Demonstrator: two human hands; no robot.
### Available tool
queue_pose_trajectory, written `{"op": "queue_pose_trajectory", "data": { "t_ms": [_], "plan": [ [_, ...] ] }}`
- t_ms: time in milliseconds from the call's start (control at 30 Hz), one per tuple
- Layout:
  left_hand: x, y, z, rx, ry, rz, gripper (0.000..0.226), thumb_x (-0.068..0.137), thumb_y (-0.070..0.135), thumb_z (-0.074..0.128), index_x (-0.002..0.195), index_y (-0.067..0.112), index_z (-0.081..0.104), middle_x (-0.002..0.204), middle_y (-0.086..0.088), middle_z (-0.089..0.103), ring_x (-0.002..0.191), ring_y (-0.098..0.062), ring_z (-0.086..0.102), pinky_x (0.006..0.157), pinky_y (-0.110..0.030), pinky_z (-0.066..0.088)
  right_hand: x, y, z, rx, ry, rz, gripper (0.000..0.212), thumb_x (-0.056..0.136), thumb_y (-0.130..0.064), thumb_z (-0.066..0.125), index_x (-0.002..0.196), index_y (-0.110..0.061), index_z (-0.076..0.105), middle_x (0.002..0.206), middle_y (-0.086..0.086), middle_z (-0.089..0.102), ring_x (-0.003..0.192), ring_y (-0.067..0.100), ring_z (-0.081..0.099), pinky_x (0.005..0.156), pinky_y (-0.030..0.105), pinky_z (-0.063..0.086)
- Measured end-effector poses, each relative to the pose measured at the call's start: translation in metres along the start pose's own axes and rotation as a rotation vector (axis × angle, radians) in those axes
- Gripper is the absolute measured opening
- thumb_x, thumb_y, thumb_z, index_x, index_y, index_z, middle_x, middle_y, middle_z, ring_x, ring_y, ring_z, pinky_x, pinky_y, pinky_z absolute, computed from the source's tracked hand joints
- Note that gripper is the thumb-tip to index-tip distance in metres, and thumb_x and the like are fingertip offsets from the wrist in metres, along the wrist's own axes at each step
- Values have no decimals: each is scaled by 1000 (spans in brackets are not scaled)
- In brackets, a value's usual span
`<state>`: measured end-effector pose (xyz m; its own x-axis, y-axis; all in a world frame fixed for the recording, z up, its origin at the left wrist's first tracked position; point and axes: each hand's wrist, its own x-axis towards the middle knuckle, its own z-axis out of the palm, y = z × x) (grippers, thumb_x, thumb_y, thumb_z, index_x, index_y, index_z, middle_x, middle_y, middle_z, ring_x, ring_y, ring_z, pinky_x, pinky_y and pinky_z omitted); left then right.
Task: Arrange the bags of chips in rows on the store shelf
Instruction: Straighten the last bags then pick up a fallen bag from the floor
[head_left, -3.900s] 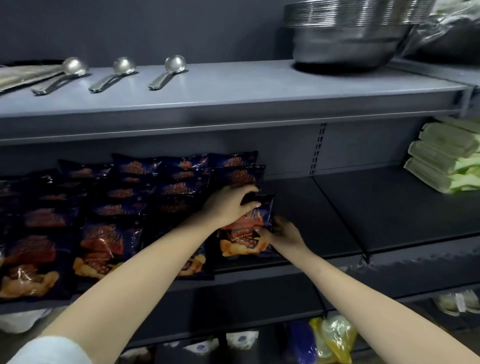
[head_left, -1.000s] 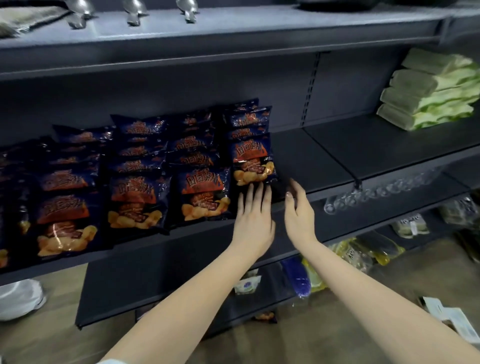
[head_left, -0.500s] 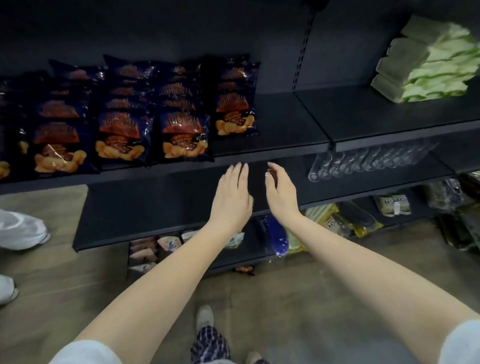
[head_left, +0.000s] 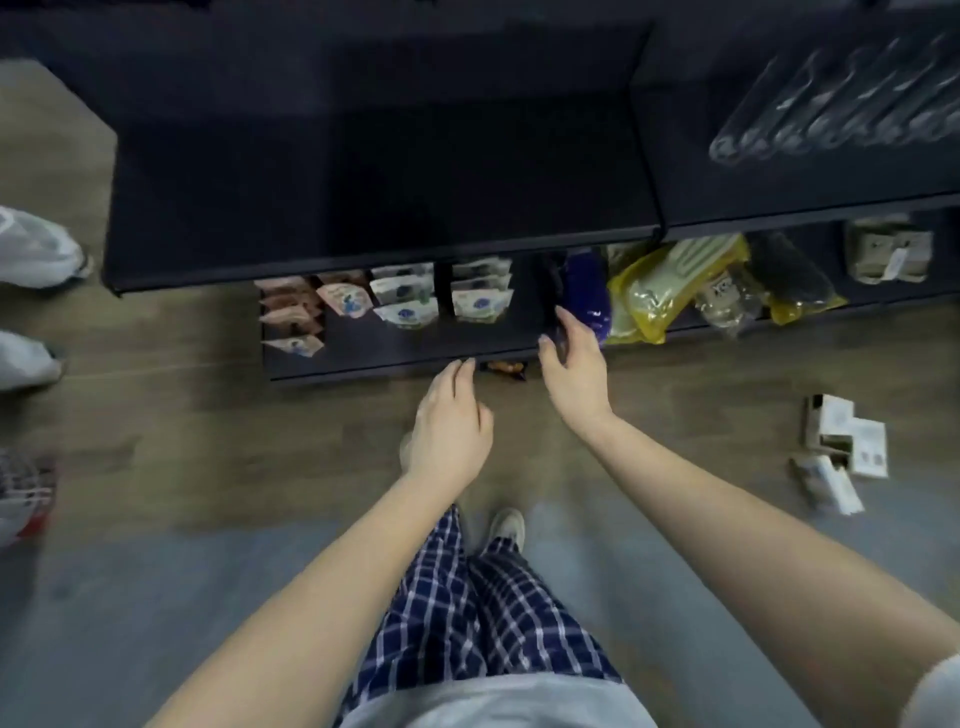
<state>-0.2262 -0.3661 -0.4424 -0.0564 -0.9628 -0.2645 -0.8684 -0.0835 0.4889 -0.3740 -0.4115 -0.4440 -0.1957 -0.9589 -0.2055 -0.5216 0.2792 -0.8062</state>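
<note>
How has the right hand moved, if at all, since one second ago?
Yes. The right hand has come down: then it was at the chip shelf's front edge, now it is at the lowest shelf, beside the blue packet.

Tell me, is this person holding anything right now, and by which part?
Nothing is held. The left hand and right hand are both empty and relaxed, near a chip bag lying on the floor under the bottom shelf edge.

One left hand (head_left: 451, 431), one right hand (head_left: 574, 376), one chip bag (head_left: 503, 368).
</note>
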Motion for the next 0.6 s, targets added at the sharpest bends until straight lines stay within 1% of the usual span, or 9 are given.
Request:
{"op": "queue_pose_trajectory", "data": {
  "t_ms": [100,167,233,267,333,367,400,500,600],
  "plan": [
    [5,-41,45,13,-64,-83,54,92,19,41,144,10,28,149,-10,32,137,-24,30,110,-41,31,9,50,39,-40,-15,79,47,93,-14,51,139,-10,40,138,15,45,122,26,48,99,20,30],
    [13,-62,70,26,-115,-107,53,93,18,42,143,9,29,148,-11,33,137,-25,30,109,-43,30,14,82,64,-50,-36,139,48,92,-11,53,139,-10,41,136,16,46,120,28,49,100,22,32],
    [26,-83,96,47,-167,-117,53,93,17,42,143,9,29,148,-13,34,136,-27,31,110,-44,29,21,115,88,-67,-73,196,51,91,-11,53,140,-13,40,137,14,45,120,27,49,104,28,35],
    [35,-93,109,55,-189,-114,53,92,17,42,143,9,29,148,-13,34,135,-28,32,110,-45,29,26,132,98,-82,-94,222,52,91,-11,53,140,-16,39,137,13,45,119,26,50,103,28,37],
    [55,-112,137,68,-229,-107,53,92,18,41,143,9,29,148,-14,34,135,-28,32,109,-45,29,38,164,120,-125,-132,263,53,91,-13,52,141,-22,38,137,11,47,111,22,53,93,20,37],
    [65,-120,150,72,-239,-108,53,92,18,41,143,10,29,149,-13,33,135,-28,32,109,-45,30,45,179,130,-140,-139,272,51,92,-14,52,141,-22,38,135,10,48,108,20,54,87,18,36],
    [76,-129,165,67,-241,-107,53,92,19,41,143,11,29,149,-11,32,134,-28,34,108,-45,31,53,195,142,-146,-135,272,50,92,-15,52,140,-22,40,134,9,51,109,21,54,86,19,36],
    [107,-154,209,52,-269,-79,53,92,20,42,143,14,29,149,-9,33,133,-27,36,107,-46,34,77,243,177,-162,-117,246,46,90,-14,56,135,-19,47,132,6,52,114,24,53,90,25,39],
    [133,-183,252,45,-283,-61,53,94,17,42,144,13,28,150,-10,31,136,-26,33,111,-41,29,104,296,212,-180,-140,230,43,91,-16,57,133,-19,48,136,2,48,117,20,51,89,19,36]
  ]
}}
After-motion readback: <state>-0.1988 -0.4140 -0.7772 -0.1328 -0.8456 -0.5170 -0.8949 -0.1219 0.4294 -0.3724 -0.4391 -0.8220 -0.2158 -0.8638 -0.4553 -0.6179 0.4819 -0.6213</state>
